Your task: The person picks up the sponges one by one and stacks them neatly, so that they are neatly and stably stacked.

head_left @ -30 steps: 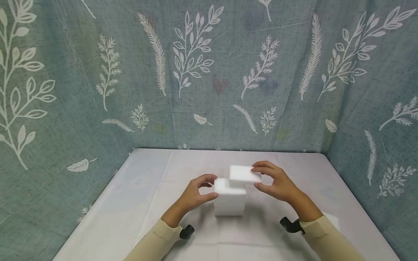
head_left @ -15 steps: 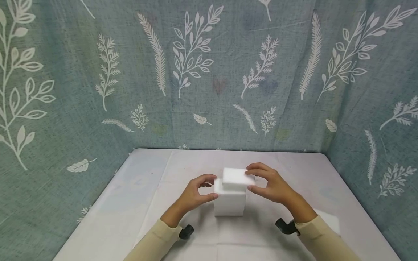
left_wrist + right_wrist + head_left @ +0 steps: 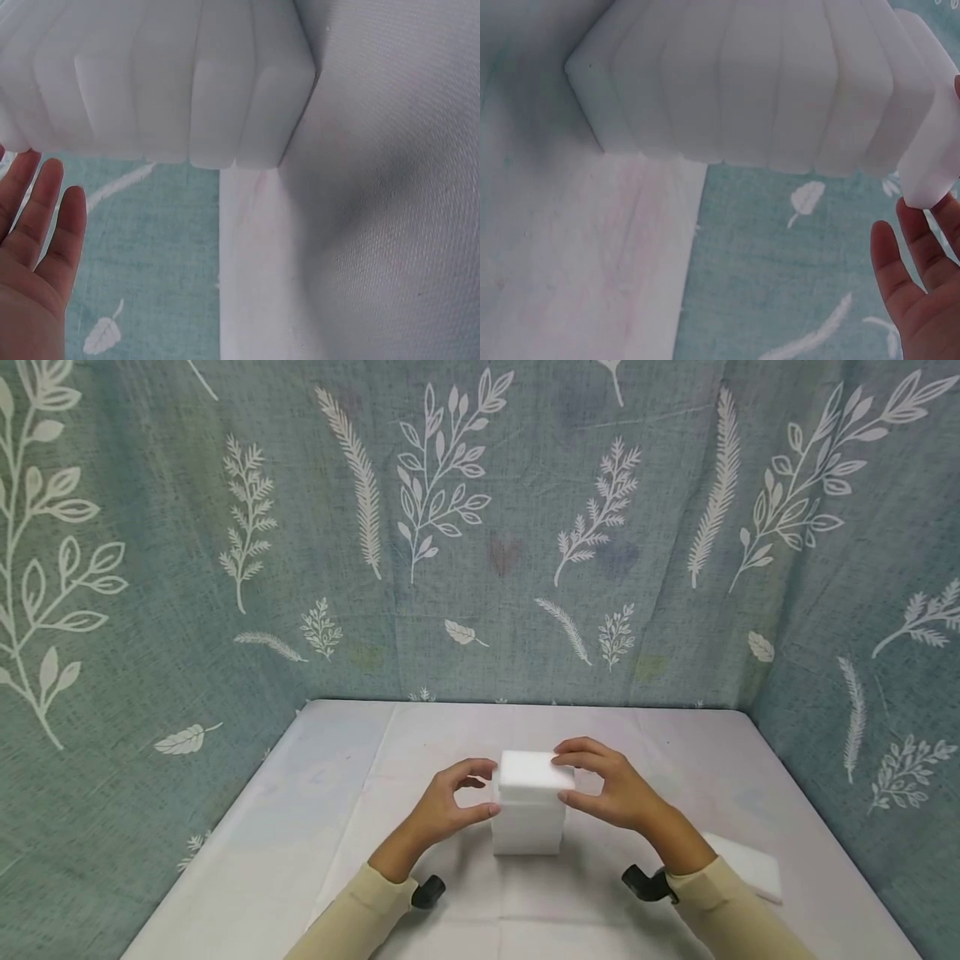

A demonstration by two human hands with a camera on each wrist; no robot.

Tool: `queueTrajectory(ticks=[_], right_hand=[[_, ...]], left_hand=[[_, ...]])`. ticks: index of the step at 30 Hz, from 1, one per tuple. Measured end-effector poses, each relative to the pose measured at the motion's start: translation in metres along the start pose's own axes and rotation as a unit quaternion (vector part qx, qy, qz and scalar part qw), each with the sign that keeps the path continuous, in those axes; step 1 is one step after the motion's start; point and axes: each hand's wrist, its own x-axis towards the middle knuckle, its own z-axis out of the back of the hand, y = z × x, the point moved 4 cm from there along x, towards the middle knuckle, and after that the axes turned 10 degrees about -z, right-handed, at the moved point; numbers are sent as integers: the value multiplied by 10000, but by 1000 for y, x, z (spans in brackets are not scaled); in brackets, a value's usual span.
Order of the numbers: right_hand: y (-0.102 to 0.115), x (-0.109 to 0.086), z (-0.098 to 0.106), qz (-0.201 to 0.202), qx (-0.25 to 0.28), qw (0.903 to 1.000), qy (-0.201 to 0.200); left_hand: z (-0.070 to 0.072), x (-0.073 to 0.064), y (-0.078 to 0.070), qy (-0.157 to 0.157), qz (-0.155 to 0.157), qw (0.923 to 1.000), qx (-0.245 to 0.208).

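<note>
A stack of several white sponge blocks (image 3: 527, 831) stands upright on the table. My left hand (image 3: 450, 802) holds the stack near its top left side, thumb at the front corner and fingers at the back. Between the thumb and fingers of my right hand (image 3: 611, 789) is one more white sponge (image 3: 534, 768), right over the stack and set slightly to the right. In the right wrist view this held sponge (image 3: 928, 161) sits a little skewed at the end of the layers. The left wrist view shows the layered sides (image 3: 161, 90) with left fingertips at the upper blocks.
Another white sponge (image 3: 748, 868) lies flat on the table, partly behind the right sleeve (image 3: 723, 902). A pale cloth covers the table (image 3: 375, 860). Leaf-patterned blue-green curtains (image 3: 502, 610) enclose the back and sides.
My right hand has moved left and slightly down with its sponge, from beyond the stack's right edge to nearly over it. My left hand has stayed in place at the stack.
</note>
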Motion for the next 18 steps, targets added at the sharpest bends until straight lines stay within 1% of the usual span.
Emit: queueTrajectory(ticks=[8, 18], right_hand=[[4, 0, -5, -77, -28, 9999, 60], [5, 1, -7, 41, -7, 10000, 78]], left_hand=[[0, 0, 2, -8, -46, 10000, 9], [0, 0, 2, 28, 63, 10000, 53]])
